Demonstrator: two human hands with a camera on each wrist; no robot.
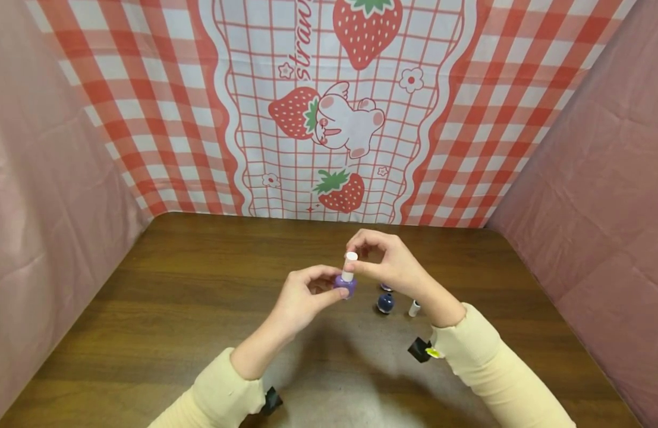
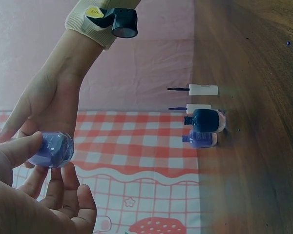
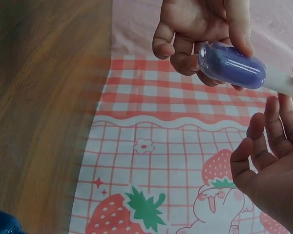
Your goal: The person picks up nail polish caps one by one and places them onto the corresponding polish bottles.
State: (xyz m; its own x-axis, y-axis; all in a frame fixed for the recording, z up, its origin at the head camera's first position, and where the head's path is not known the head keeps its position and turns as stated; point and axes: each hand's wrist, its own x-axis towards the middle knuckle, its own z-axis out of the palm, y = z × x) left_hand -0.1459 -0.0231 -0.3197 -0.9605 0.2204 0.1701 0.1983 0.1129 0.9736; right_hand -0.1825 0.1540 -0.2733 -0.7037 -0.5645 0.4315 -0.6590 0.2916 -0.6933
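Note:
Above the table, my left hand (image 1: pixel 302 297) pinches a small purple nail polish bottle (image 1: pixel 345 285) between thumb and fingers. My right hand (image 1: pixel 390 261) pinches the white cap (image 3: pixel 281 84) on top of that bottle with thumb and fingertips. In the head view the bottle is nearly upright, its cap (image 1: pixel 349 267) pointing up. The right wrist view shows the glass base and the purple polish (image 3: pixel 234 66) inside. In the left wrist view the bottle (image 2: pixel 52 149) sits under my left thumb, and its cap is hidden.
On the wooden table (image 1: pixel 200 309) stand an uncapped dark blue bottle (image 1: pixel 385 303) and an uncapped purple bottle (image 2: pixel 203 139). Beside them are two white brush caps (image 2: pixel 203 90), their brushes bare. A strawberry-print cloth (image 1: pixel 329 119) hangs behind, with pink cloth at both sides.

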